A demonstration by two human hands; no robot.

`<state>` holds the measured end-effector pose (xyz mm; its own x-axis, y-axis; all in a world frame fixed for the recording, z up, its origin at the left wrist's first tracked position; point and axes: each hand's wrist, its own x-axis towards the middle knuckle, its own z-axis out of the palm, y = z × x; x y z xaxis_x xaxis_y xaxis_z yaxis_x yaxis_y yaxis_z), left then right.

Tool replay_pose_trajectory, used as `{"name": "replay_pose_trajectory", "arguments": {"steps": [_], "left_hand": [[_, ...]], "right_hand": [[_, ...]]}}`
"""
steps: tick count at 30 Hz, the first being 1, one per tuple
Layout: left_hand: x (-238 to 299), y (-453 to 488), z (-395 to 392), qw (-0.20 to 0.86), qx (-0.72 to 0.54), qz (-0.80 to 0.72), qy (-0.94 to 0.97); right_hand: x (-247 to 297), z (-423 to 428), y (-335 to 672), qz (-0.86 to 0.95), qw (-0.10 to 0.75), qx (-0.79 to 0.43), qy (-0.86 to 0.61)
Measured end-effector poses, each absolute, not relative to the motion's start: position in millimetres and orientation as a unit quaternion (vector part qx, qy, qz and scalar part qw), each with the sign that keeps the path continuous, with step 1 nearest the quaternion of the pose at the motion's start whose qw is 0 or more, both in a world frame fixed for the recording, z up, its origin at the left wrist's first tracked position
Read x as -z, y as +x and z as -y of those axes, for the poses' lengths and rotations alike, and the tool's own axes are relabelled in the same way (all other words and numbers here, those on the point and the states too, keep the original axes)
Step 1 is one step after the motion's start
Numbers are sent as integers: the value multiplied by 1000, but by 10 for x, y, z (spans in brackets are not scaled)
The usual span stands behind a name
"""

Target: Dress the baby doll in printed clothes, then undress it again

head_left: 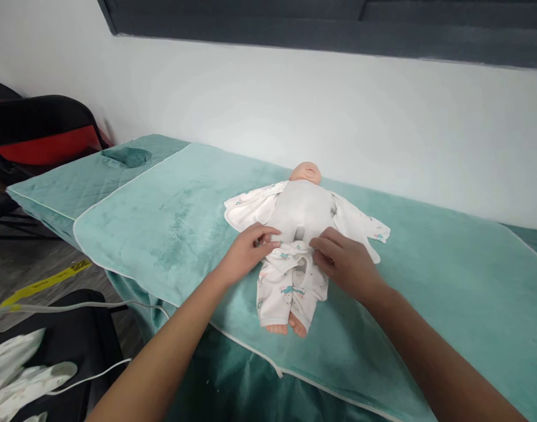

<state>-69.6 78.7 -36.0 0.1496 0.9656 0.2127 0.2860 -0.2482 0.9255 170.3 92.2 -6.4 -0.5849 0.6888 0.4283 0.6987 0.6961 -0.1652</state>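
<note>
Head view: printed trousers [275, 287] on doll [306, 205], between hands; waistband [294, 248] pinched at either side by left hand [250, 251] and right hand [348, 259], kept apart. Cloth judged light, soft, stretchy, hardly fragile; best gripped at waistband sides.

We are in what looks like a treatment room or a training room; we cannot tell which. The bed [88, 181] has a face hole [130, 157] near one end, as massage beds do, and a soft green cover [448, 269]. On it we see a doll [304, 205] in baby clothes [359, 218], which hints at teaching. Black chairs [44, 111] and yellow floor tape [48, 283] suggest a shared space.
</note>
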Motion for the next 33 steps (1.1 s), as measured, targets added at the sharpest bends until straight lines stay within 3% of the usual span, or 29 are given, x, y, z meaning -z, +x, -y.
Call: {"name": "replay_pose_trajectory", "arguments": {"steps": [4,9,17,24,28,33], "left_hand": [[132,-570,-954,346,-360,-415,761],[109,-483,-1087,344,-352,-457,741],[397,-474,-1428,298,-505,-532,610],[432,-441,-1720,338,-469,-512,636],[391,-383,-1968,292,-456,-548,638],[469,-332,-2135,291,-468,-578,602]], "right_hand": [[53,-980,1690,855,302,110,-407],[152,-1097,1600,829,311,136,-445],[215,-1443,1626,825,233,13,-515],[89,-1664,1778,824,240,-41,-511],[101,-1926,1798,795,296,-129,-514],[391,-2127,1753,587,485,-397,-512]]}}
